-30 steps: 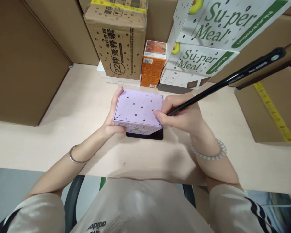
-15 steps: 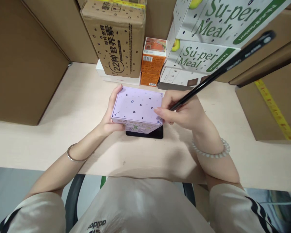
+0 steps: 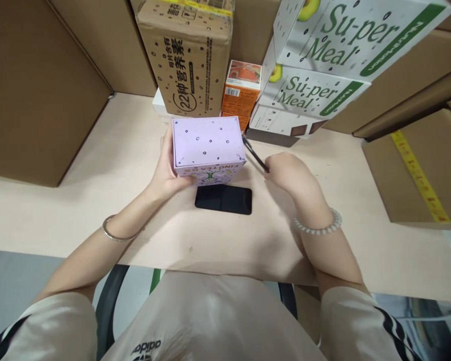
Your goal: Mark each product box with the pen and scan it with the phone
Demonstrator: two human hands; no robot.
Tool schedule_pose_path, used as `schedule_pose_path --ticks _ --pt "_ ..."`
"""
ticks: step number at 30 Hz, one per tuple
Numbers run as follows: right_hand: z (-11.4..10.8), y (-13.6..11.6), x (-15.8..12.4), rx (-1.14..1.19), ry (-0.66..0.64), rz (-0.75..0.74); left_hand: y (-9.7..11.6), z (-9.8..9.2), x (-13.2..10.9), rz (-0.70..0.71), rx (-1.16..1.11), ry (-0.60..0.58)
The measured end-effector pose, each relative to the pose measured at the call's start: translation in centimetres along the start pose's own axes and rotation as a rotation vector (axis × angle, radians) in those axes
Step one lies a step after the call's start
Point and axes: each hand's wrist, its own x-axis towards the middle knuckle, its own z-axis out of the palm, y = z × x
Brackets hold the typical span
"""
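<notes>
Gripping the purple box [image 3: 208, 142] are the left fingers [image 3: 167, 150]; right fingers [image 3: 274, 163] clasp a black pen [image 3: 255, 154]

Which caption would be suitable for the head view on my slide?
Left hand holds a lilac box, right hand a black pen; a phone lies on the table.

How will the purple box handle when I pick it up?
Probably stiff: the purple box has straight edges in the left hand. Likely manageable one-handed, since only that hand holds it. Flat faces make rolling unlikely.
</notes>
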Motion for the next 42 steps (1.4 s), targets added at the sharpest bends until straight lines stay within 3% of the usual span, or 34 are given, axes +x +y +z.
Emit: schedule_pose_path --ticks 3,6,11,13,17,23,28,33,38,42 --pt "-0.1 -1.8 0.3 -0.056 -0.062 0.061 -0.4 -0.1 0.6 0.100 0.026 -0.024" --pt "0.0 -2.7 0.5 -0.043 -0.043 0.076 -0.8 -0.1 1.5 0.205 0.042 -0.070" --pt "0.3 -3.0 -1.0 -0.038 -0.018 0.108 -1.5 0.0 2.1 0.199 0.102 -0.049" --pt "0.5 -3.2 -2.1 -0.015 -0.069 -0.011 -1.9 0.1 2.1 0.183 0.118 -0.035" --pt "1.4 -3.7 -3.1 0.149 -0.137 -0.436 -2.9 0.2 1.9 0.148 0.156 -0.009" --pt "3.0 -4.0 -2.2 0.248 -0.061 -0.534 -4.2 0.3 1.6 0.169 0.206 0.013" --pt "3.0 -4.2 -2.5 0.305 -0.100 -0.575 -4.4 0.3 1.3 0.204 0.265 0.054" --pt "2.6 -3.0 -3.7 0.354 -0.084 -0.546 -4.2 0.3 1.1 0.151 0.283 0.098" --pt "2.6 0.5 -6.2 0.397 -0.079 -0.497 -4.2 0.2 1.2 0.161 0.277 0.110" --pt "2.2 2.2 -8.5 0.501 0.076 -0.489 -4.1 -0.1 1.2 0.141 0.288 0.091"
